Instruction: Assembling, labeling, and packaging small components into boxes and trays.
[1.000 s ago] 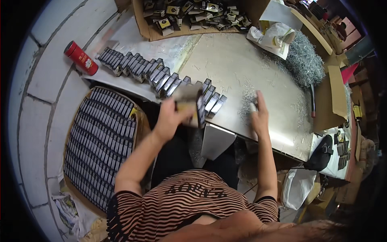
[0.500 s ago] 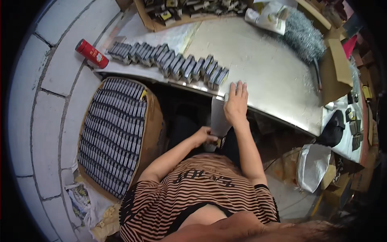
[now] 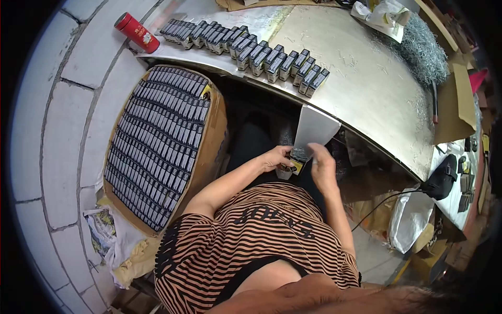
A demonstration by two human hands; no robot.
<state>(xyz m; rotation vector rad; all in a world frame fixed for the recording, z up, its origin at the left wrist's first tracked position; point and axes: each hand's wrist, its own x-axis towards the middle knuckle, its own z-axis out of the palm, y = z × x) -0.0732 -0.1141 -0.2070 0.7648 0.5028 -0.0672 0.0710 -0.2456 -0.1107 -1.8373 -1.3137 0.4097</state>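
Below the table edge, my left hand [image 3: 278, 158] is closed round a small yellow and black box [image 3: 296, 166], held upright in front of my lap. Above it a pale sheet chute [image 3: 316, 128] slopes down from the table edge. A small heap of thin silver metal pieces [image 3: 300, 153], perhaps nails, lies at the chute's lower end, over the box. My right hand [image 3: 323, 163] is beside that lower end, its fingers curved toward the pieces and smeared by motion. Whether it holds anything is hidden.
A row of small dark boxes [image 3: 274, 65] stands along the metal table [image 3: 334, 42], near a red flask [image 3: 137, 33]. A carton [image 3: 217, 112] packed with similar boxes is at my left. A silver metal heap [image 3: 423, 49] lies far right, near a black pouch [image 3: 442, 177].
My right hand has come off the table edge, down to the chute's lower end. Silver pieces now show over the small box. The view has shifted, so the table appears higher.
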